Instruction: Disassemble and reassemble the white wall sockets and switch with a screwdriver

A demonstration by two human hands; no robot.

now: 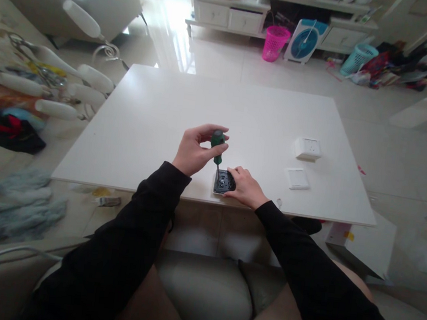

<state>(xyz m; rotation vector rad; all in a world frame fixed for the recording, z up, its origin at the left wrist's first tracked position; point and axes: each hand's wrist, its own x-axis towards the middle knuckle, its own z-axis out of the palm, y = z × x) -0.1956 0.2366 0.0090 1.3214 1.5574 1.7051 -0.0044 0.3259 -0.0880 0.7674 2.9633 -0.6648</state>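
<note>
Black-backed wall plate (221,184): near edge of white table (213,98). Left hand (196,149): pinching green-handled screwdriver (217,146), shaft down to plate. Right hand (247,188): gripping same plate. White socket box (309,149): table's right side.

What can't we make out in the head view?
Head view:
Screwdriver, tip: too small to tell whether it sits in a screw.
Black-backed faceplate, right end: hidden by right hand.
White wall socket, markings: too small.
Cloth heap: blurred, cut off by left edge.
</note>
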